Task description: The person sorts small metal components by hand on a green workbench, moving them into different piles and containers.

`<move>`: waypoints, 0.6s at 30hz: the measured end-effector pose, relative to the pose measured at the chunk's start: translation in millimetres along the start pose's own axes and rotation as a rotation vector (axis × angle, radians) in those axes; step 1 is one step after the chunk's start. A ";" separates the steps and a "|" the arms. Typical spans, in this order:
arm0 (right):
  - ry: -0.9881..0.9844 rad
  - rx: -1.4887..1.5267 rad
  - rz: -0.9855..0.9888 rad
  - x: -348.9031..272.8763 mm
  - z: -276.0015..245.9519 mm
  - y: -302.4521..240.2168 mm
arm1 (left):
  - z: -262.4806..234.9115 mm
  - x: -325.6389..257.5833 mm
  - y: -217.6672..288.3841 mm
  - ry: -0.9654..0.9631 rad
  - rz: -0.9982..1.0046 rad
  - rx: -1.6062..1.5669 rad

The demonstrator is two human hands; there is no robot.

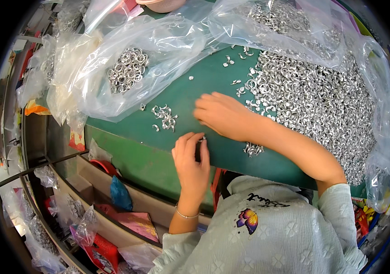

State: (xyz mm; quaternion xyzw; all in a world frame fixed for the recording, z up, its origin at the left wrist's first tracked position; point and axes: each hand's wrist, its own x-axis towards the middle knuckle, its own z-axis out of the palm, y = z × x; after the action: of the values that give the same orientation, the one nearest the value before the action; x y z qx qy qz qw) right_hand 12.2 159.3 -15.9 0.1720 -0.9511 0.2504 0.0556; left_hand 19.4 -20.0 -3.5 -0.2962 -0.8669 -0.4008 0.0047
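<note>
My left hand [191,157] is at the near edge of the green tabletop [172,86], thumb and forefinger pinched on a small curved silver metal piece [202,139]. Just beyond it my right hand [226,116] reaches across, palm down over the tabletop. Its fingertips are smeared by motion, and whatever is under them is hidden. A small cluster of curved silver pieces [165,117] lies to the left of both hands. Another little group [253,149] sits beneath my right forearm. To the right spreads a large heap of such pieces [313,100].
A clear plastic bag [167,50] with silver rings [129,71] inside lies at the back left. More clear plastic [295,41] covers the heap's far side. Below left stand divided compartments [99,182] holding bagged parts and a blue bag [120,193].
</note>
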 end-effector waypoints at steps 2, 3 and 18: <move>-0.116 0.014 -0.004 -29.6 -21.6 -8.6 | 0.4 -3.1 -7.1 0.030 -0.028 -0.043; -0.143 0.071 0.012 -43.1 -34.3 -11.1 | 1.4 -1.8 -6.9 0.030 -0.024 -0.044; 0.223 -0.119 0.228 -61.7 -64.3 22.7 | 18.3 23.8 3.2 0.035 0.044 0.011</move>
State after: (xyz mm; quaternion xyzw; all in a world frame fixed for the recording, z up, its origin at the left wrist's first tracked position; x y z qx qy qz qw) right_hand 63.1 228.2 17.7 0.0307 -0.9656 0.2158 0.1420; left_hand 5.6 6.5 -7.9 -0.3084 -0.8622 -0.4007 0.0303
